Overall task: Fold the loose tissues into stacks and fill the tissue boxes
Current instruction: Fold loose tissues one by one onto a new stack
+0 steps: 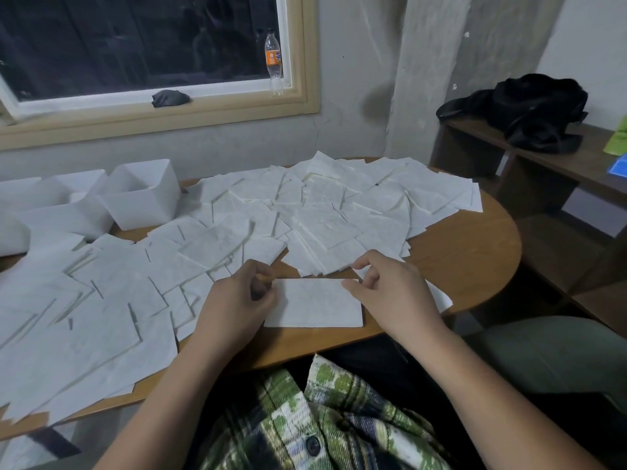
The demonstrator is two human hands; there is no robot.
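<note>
Observed from the head view: a person sits at a round wooden table (pixel 475 259), with most of its top covered by loose tissues (pixel 112 300) lying flat and overlapping in an uneven layer.

Item in work: one folded tissue (pixel 315 305), rectangular, lies flat on bare wood at the near edge of the table, directly in front of the person and just clear of the main spread.

Left hand (pixel 237 303): fingers curled inward, thumb and fingertips pinching the folded tissue at its upper left corner. The heel of the hand lies over neighbouring loose sheets.

Right hand (pixel 393 293): thumb at the upper right corner of the folded tissue, forefinger arched above it. It appears to pinch that corner, though the contact point is small and partly hidden by the thumb.

Tissue boxes (pixel 142 198): several white open-topped boxes stand together at the far left of the table, touching one another, well apart from both hands. Their contents cannot be judged from this angle.

Surroundings: an orange-labelled bottle (pixel 274 59) stands upright on the window sill, with a dark cloth (pixel 169 97) lying on the sill to its left. A black bag (pixel 529 110) rests on a wooden shelf (pixel 576 164) at the right.
</note>
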